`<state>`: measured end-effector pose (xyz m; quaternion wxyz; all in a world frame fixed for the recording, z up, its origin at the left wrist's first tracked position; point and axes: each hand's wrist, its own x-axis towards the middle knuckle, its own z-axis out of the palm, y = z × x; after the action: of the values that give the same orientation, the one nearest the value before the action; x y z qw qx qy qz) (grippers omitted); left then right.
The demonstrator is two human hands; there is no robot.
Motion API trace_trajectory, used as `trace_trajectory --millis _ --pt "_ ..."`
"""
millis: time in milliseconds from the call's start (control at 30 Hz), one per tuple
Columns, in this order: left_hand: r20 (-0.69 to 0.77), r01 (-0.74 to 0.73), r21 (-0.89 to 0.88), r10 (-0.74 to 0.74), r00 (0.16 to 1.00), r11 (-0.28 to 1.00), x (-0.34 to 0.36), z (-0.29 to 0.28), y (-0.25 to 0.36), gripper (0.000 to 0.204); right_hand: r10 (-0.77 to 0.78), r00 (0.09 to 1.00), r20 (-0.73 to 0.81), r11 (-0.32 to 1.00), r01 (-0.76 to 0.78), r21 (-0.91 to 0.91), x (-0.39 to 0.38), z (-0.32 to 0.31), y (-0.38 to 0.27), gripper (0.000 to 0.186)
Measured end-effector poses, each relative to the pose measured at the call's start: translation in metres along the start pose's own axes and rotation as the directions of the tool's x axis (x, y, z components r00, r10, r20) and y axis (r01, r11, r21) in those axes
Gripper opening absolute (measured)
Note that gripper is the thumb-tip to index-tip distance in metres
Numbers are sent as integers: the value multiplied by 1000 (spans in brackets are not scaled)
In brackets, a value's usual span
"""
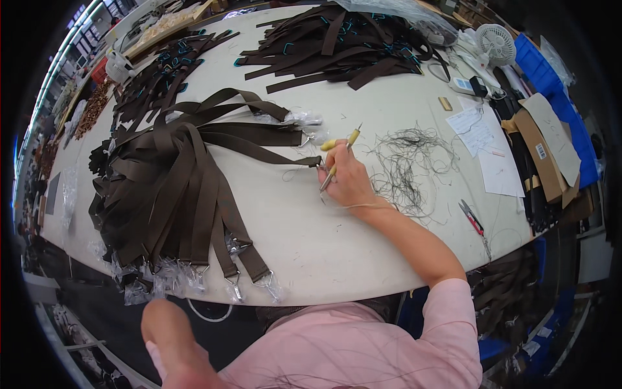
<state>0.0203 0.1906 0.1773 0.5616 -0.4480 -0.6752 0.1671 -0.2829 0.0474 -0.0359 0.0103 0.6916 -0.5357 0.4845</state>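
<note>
Tangled threads (416, 137) near right fingers (332, 156), scissors (472, 218) beyond

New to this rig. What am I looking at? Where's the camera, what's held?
No robot here: a person works bare-handed. There is one picture, from a wide fisheye camera on the person's head, looking down. That lens bends straight edges, and the picture's left is the person's left.

The right hand grips a slim tool with a yellow part. A dark strap end lies at its fingertips; whether it is pinched, I can't tell. The left arm is by the near edge; its hand can't be made out.

On the pale table: a big strap bundle at left, some ends with metal hooks; another strap pile farther back; and, to the right, loose threads, red-handled snips and papers.
</note>
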Motion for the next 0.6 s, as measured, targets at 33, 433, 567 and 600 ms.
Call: trace_trajectory --millis 33,433,567,600 --pt "-281 237 279 -157 947 931 -27 11 11 40 -1 997 72 999 -3 47 -9 -3 -18 37" --pt "668 735 631 -308 -677 -248 -151 -36 61 15 -243 885 398 967 188 172 -55 -17 -79 26" --pt "605 737 638 -447 -659 -223 -157 -48 40 18 -251 873 418 964 187 188 -56 -11 -78 21" --pt "551 773 612 -609 -570 -170 -162 -36 33 19 -267 866 423 960 199 198 -55 -10 -80 22"
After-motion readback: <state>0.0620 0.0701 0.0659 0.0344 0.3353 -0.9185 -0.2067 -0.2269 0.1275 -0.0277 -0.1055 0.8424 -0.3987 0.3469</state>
